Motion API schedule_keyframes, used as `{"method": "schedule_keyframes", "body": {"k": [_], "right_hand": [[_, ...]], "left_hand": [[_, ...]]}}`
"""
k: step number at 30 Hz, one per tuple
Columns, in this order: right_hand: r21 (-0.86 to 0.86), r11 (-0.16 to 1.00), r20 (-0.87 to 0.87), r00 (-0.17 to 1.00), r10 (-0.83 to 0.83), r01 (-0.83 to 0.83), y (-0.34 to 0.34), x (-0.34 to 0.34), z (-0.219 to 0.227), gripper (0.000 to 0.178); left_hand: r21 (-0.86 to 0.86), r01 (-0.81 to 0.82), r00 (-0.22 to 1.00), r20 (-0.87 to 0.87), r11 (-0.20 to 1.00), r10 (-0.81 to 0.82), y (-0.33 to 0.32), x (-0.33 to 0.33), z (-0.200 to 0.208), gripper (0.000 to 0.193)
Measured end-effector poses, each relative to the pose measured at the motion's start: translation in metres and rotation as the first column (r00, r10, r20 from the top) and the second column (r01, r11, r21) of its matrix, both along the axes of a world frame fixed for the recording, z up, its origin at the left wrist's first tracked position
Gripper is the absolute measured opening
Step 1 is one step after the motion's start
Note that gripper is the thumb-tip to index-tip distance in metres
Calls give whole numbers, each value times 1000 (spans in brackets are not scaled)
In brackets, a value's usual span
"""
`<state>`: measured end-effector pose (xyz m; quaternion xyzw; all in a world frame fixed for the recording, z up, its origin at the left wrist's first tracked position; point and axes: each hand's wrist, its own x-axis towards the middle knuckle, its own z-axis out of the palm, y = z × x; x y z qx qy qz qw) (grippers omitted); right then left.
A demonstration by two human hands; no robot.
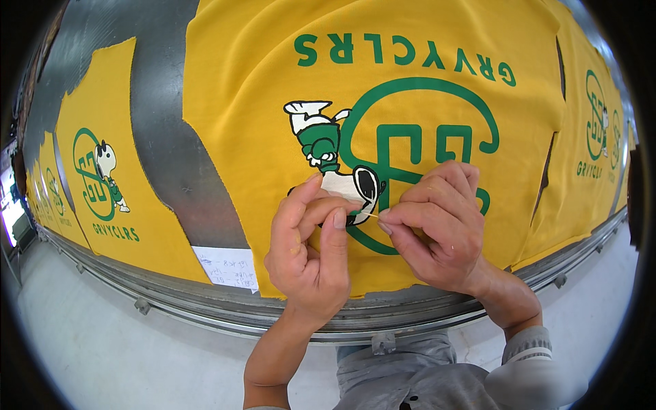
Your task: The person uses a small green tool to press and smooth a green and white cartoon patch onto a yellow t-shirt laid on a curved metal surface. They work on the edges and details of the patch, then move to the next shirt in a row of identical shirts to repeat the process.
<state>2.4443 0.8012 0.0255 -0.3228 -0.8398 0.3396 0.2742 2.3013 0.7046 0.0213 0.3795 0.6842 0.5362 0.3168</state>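
A yellow fabric panel point(232, 89) lies in front of me, printed with green lettering, a green emblem and a white cartoon dog point(336, 183). Over the dog's head is my left hand point(311, 253), its fingers bent but apart, with one fingertip by a thin pale strand point(370, 214). My right hand point(441, 229) pinches the other end of this strand between thumb and index finger. Whether it is a thread or a fine stick cannot be made out. Both hands hover at or just above the cloth, near its front edge; they cover part of the print.
More printed yellow panels point(102, 150) lie to the left and another panel point(581, 116) to the right on the long dark table point(167, 123). A handwritten paper point(225, 266) sits at the table's front. A metal rail point(212, 322) runs along that edge.
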Motion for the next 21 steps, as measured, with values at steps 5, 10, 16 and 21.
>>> {"method": "schedule_keyframes", "body": {"k": [5,10,16,21], "right_hand": [[-3,1000,5,1000,2,-2,0,-2,-1,23],[-52,999,-43,999,-19,17,1,2,0,23],[-3,998,11,998,-68,68,13,9,2,22],[53,996,117,991,-71,65,15,5,1,21]], "left_hand": [[-17,1,1000,2,1000,-1,0,-2,-1,34],[19,-14,1000,10,1000,14,0,-1,-2,35],[40,-21,1000,20,999,20,-1,-3,-3,35],[33,-5,1000,18,999,4,-1,-3,-3,35]]}}
